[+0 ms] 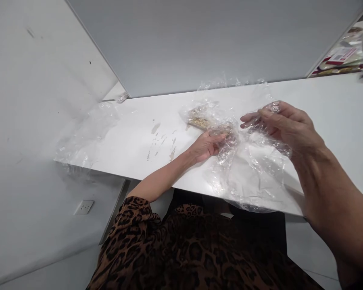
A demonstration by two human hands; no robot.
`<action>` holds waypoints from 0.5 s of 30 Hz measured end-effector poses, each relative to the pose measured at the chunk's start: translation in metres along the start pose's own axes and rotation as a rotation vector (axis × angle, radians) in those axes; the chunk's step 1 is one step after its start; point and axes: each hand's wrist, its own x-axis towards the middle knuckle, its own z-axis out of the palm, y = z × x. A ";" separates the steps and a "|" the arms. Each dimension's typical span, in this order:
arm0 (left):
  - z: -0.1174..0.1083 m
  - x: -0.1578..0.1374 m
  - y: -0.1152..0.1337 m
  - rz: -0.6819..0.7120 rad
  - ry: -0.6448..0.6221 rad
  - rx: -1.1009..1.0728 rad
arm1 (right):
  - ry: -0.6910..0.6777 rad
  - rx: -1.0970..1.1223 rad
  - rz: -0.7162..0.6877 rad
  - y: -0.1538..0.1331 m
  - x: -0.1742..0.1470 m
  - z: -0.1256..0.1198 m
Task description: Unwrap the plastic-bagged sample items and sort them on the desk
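Clear, crinkled plastic wrap (254, 173) spreads between my two hands and hangs over the front edge of the white counter (124, 137). My left hand (206, 146) is closed on the gathered plastic, thumb on top. Just beyond its fingers lies a small golden-brown item (199, 122), partly covered by the film; its kind I cannot make out. My right hand (286, 121) is raised to the right, pinching a bunched part of the same plastic wrap between thumb and fingers.
More clear plastic (84, 133) lies at the counter's left end, against the white wall (24, 121). A grey panel (205, 44) rises behind the counter. Packaged goods (345, 54) sit at the far right. A wall socket (84, 207) is low on the left.
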 end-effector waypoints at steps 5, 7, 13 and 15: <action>0.001 0.002 0.001 0.047 0.065 -0.096 | 0.127 0.105 0.076 0.005 0.010 -0.009; 0.001 0.002 0.002 0.064 0.055 -0.081 | 0.127 0.081 0.188 0.008 0.013 -0.009; 0.000 0.001 0.004 0.074 0.071 0.034 | -0.167 -0.144 0.331 0.008 0.011 -0.006; 0.002 0.000 0.006 0.053 0.088 0.059 | -0.132 -0.064 0.250 0.004 0.009 -0.006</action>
